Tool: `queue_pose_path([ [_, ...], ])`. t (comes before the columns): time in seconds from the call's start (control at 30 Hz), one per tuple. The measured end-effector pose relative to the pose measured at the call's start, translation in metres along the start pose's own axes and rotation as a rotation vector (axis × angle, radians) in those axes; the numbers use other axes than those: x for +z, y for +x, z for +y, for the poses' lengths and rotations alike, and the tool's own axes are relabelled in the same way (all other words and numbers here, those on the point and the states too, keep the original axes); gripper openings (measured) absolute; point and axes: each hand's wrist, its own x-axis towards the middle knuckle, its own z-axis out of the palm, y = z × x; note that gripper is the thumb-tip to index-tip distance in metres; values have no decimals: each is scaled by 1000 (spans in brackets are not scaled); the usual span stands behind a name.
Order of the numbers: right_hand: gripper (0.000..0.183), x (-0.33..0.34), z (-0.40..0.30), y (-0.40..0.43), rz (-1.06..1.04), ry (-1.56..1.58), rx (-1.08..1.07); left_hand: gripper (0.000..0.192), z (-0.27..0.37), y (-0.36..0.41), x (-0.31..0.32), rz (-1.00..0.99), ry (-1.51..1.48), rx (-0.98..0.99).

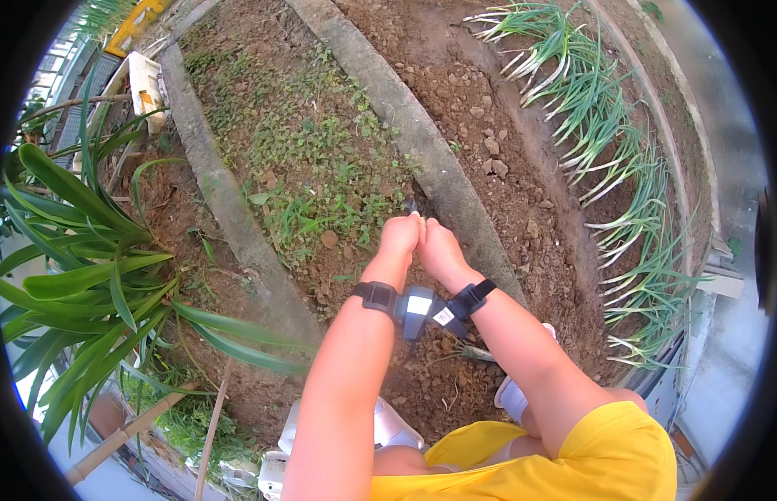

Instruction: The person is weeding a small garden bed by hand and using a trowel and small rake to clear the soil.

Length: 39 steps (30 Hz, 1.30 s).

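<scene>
Before me, my left hand (401,233) and my right hand (439,241) are closed side by side, their fingers meeting. They grip what looks like the handle of a hand tool, mostly hidden by the fingers. Just beyond them a small dark metal part (410,205) of it shows low over the soil; its shape is not clear. Both hands are at the near right side of a weedy soil bed (313,144), close to a concrete border (438,163). Low green weeds (307,213) grow to the left of my hands.
Uprooted green onions (614,169) lie in a long row on the right, beside bare tilled soil (488,138). A second concrete border (219,181) runs at left, near a strap-leaved plant (94,250). Bamboo poles (131,432) lean at lower left. My shoes (397,426) are below.
</scene>
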Motion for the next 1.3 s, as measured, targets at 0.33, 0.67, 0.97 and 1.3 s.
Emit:
queue_pose_path([
  [0.33, 35, -10, -7, -11, 148, -203, -123, 26, -25, 2, 3, -110, -283, 62],
  [0.67, 34, -22, -14, -21, 70, -297, -154, 28, -22, -16, -10, -238, -430, -2],
  [0.97, 35, -43, 33, -70, -28, -273, -169, 29, -59, -51, 21, -386, -205, -69],
  [1.3, 36, -16, 28, -83, -158, -55, -53, 29, -80, -67, 5, -90, -150, -85],
])
